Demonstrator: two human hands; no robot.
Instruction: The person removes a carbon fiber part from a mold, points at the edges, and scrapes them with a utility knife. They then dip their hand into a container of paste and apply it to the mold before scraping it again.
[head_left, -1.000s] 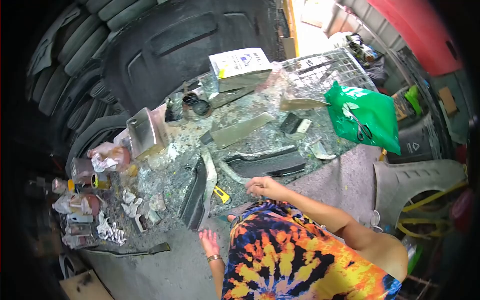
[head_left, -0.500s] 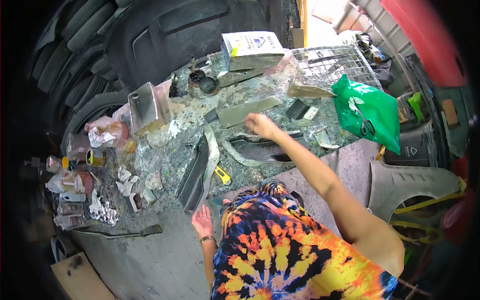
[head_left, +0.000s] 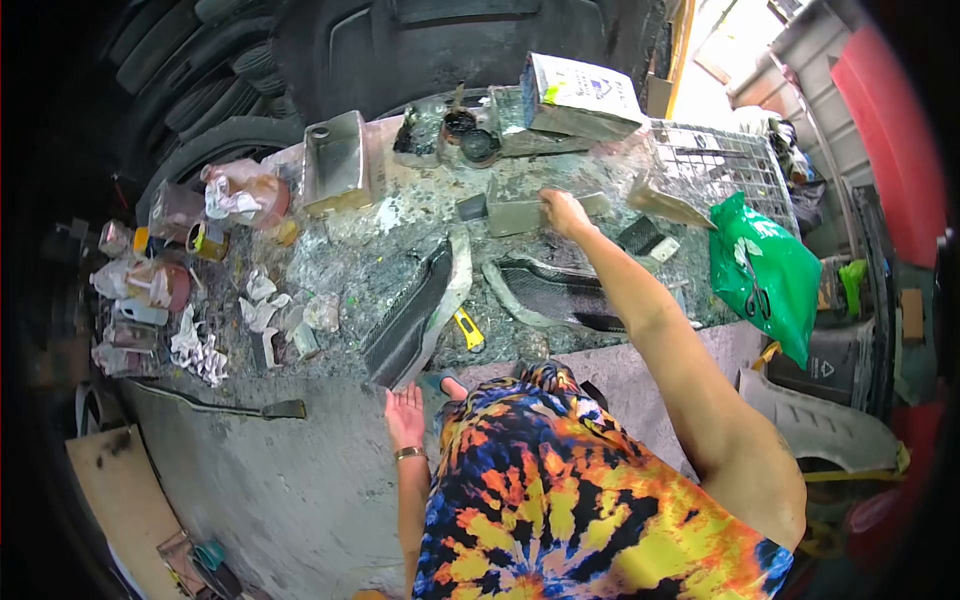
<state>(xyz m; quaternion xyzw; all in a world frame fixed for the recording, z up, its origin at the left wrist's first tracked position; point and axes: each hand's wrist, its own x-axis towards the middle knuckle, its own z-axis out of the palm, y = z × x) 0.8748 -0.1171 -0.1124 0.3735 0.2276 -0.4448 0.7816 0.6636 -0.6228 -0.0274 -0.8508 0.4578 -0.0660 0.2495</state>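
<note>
My right hand (head_left: 565, 213) reaches over the table onto a flat grey rectangular piece (head_left: 515, 208). Its fingers are curled, and what they hold, if anything, is hidden. My left hand (head_left: 405, 415) is palm up with fingers stretched out, close to the lower end of a long black carbon-fibre part (head_left: 410, 315) with a pale rim. A second carbon-fibre part (head_left: 550, 288) lies under my right forearm, partly covered by it. Between the two parts rests a yellow utility knife (head_left: 468, 330). A small dark block (head_left: 471, 207) sits at the grey piece's left end.
An open metal tin (head_left: 335, 170), black-stained pots (head_left: 480, 145) and a white box (head_left: 582, 95) stand at the back. Scissors (head_left: 757, 295) lie on a green bag (head_left: 765, 260) at right. Crumpled paper (head_left: 195, 350) and jars (head_left: 207, 240) crowd the left.
My right hand has moved from the grey piece's near edge onto it. My left hand stays open near the carbon-fibre part. The whole view has shifted and turned slightly.
</note>
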